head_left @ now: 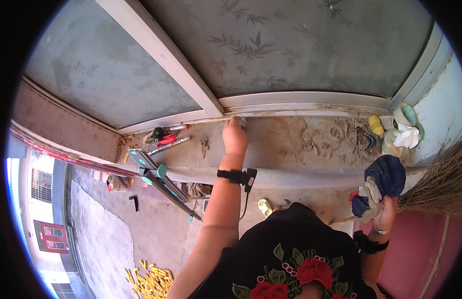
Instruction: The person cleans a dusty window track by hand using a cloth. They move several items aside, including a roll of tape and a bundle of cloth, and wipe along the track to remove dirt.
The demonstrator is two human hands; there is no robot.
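Note:
My left hand (pixel 234 136) reaches to the lower track of the sliding window (pixel 309 98), at the inner edge of a dusty sill (pixel 268 138). A small greyish scrap (pixel 243 121) shows at its fingertips; what it is made of is unclear. Out at the right, my right hand (pixel 387 215) grips dirty work gloves (pixel 384 175) with dark blue coating and grey knit, held in front of the sill's edge. Dirt and loose debris (pixel 320 138) cover the sill between the two hands.
Left on the sill are red-handled pliers (pixel 166 139), a metal rod (pixel 169 145) and keys (pixel 204 146). A yellow object (pixel 375 125), a tape roll (pixel 405 114) and crumpled paper (pixel 407 136) sit right. A twig broom (pixel 440 183) stands beside me; a folded dark frame (pixel 163 183) leans left.

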